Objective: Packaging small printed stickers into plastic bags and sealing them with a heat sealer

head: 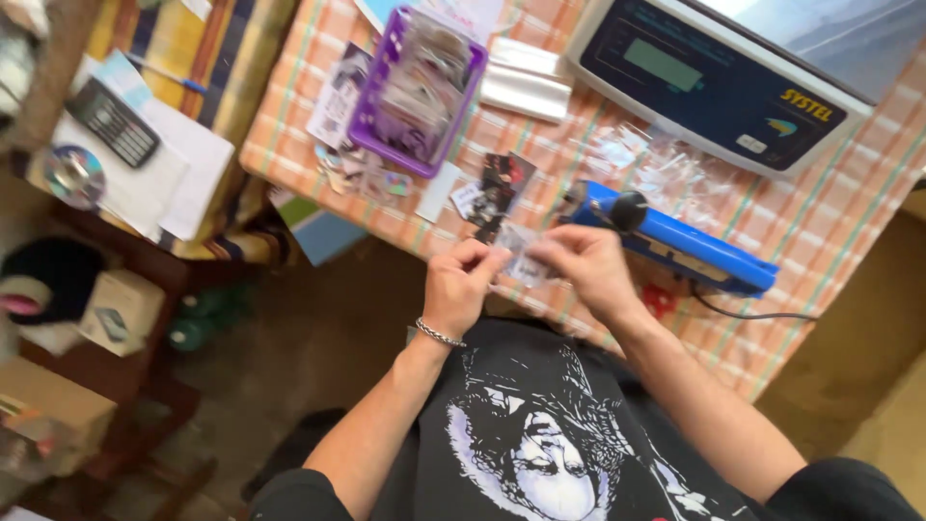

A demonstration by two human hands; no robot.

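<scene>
A: Head view: left hand (pixel 461 285) and right hand (pixel 582 265) pinching small clear packet (pixel 519 253) above checked tablecloth (pixel 810 241).
B: Best held taut, near blue heat sealer (pixel 680 241).

Table (pixel 830 241) with orange checked cloth, lit by daylight. Dark brown floor (pixel 318 338) below its near edge. Second table, striped cloth (pixel 222 58), left. Low wooden shelf (pixel 145 386), far left.

Clear glossy plastic pouch (pixel 521 253), blue plastic sealer (pixel 685 246), checked cloth tablecloth (pixel 830 241).
</scene>
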